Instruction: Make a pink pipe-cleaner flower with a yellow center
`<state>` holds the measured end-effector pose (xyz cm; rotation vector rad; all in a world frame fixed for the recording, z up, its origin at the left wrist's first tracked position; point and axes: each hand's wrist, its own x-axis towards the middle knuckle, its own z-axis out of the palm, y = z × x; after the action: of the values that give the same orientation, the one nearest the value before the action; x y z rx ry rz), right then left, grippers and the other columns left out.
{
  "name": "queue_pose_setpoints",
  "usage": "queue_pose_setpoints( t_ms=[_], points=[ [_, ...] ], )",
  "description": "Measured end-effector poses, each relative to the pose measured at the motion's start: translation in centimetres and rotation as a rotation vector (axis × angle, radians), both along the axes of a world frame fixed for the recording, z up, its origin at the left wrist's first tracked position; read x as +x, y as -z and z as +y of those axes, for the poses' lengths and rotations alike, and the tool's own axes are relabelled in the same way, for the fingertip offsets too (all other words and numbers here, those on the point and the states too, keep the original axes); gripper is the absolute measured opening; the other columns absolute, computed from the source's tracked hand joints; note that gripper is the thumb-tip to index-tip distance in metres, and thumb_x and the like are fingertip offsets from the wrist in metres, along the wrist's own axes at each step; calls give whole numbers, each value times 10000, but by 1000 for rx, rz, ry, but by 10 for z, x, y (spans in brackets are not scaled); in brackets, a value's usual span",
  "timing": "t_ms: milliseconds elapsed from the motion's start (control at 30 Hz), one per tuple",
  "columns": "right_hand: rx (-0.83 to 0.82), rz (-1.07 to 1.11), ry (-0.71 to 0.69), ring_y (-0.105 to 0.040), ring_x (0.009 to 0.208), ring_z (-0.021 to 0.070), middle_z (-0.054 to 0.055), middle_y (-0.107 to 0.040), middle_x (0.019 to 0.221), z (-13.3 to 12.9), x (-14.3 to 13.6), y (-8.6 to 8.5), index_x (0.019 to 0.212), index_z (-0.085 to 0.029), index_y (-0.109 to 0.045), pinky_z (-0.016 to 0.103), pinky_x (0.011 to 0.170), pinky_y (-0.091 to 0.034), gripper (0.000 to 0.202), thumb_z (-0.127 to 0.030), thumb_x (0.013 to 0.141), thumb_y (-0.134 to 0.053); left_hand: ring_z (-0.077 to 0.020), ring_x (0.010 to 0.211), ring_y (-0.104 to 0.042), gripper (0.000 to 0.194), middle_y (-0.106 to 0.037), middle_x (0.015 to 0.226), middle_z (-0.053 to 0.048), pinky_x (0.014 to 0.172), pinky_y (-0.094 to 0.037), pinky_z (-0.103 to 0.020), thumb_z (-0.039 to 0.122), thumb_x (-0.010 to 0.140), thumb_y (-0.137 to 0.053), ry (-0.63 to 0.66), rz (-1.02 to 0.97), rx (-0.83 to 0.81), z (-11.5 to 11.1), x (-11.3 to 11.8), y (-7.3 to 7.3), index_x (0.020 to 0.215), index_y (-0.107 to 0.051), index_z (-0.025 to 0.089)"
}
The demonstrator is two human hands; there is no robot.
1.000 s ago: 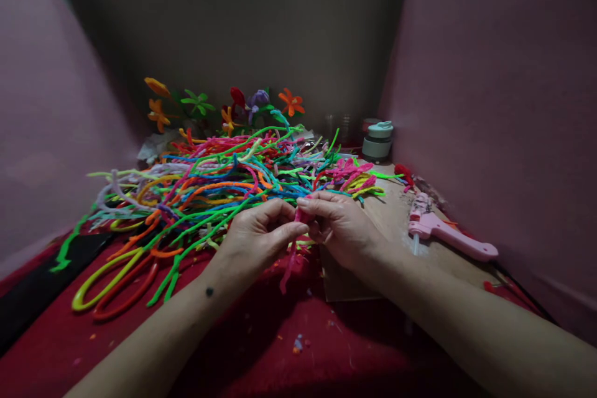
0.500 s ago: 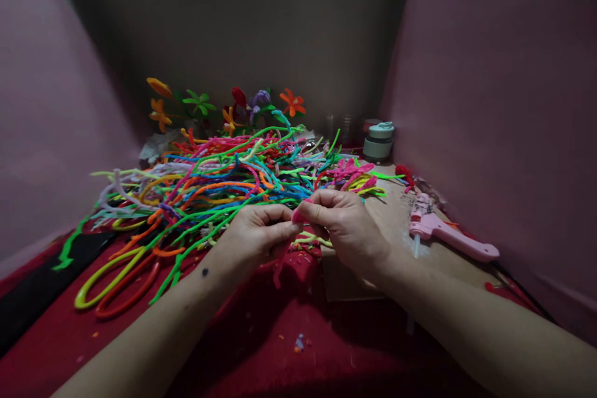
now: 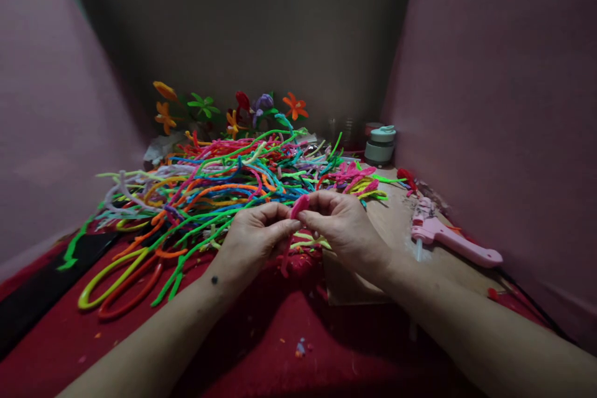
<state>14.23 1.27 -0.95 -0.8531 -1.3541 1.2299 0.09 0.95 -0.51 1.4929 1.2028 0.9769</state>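
Observation:
Between my two hands is a pink pipe cleaner (image 3: 300, 205), bent into a narrow loop at its top, with a thin tail hanging below. My left hand (image 3: 255, 231) pinches it from the left with thumb and forefinger. From the right, my right hand (image 3: 344, 224) grips the same piece, thumb and forefinger closed at the loop. The fingertips of both hands almost meet. Just behind them spreads a tangled heap of coloured pipe cleaners (image 3: 219, 183). A pink flower-like bundle of pipe cleaners (image 3: 357, 175) lies beyond my right hand.
A pink hot glue gun (image 3: 454, 239) lies on a cardboard sheet (image 3: 387, 214) at right. Behind it stands a lidded jar (image 3: 380, 146). Pipe-cleaner flowers, one orange (image 3: 295, 106), rise at the back. Yellow-handled scissors (image 3: 100, 289) rest left on the red cloth (image 3: 261, 348). Walls enclose three sides.
The pink pipe cleaner has been turned so its looped end now stands up between my fingertips. Both hands still grip it, and the view has shifted slightly.

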Motion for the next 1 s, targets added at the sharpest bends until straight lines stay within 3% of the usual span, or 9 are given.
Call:
queue_pose_setpoints(
  t_ms=[200,467,700,1000],
  points=[
    [127,-84,10,-517,685,106,0,-588,731,2,-1,4,650,-149,-586,237,636,-402,110,-103,701,-500,-54,376,-373,161,-465,440,62,382,-281,-183,292,710,-618,-6,2,31,0,-1,0,691,-582,137],
    [167,-136,28,-555,771,126,30,-600,861,4,-2,10,686,-160,-553,269,704,-439,105,-134,741,-467,-47,385,-369,111,-452,435,67,388,-297,-172,236,715,-604,-60,-11,97,-4,3,1,704,-579,129],
    [461,-526,147,-568,852,155,80,-614,932,-1,1,7,747,-155,-541,292,761,-432,149,-53,750,-432,-61,358,-368,218,-444,439,61,345,-270,-182,351,704,-613,12,-8,-15,-1,-1,0,690,-559,140],
    [405,-554,130,-552,822,153,59,-616,872,6,5,10,714,-151,-561,295,740,-412,153,-50,717,-447,-54,411,-391,157,-487,497,45,392,-318,-175,294,733,-590,78,30,-18,2,-3,3,721,-587,138]
  ],
)
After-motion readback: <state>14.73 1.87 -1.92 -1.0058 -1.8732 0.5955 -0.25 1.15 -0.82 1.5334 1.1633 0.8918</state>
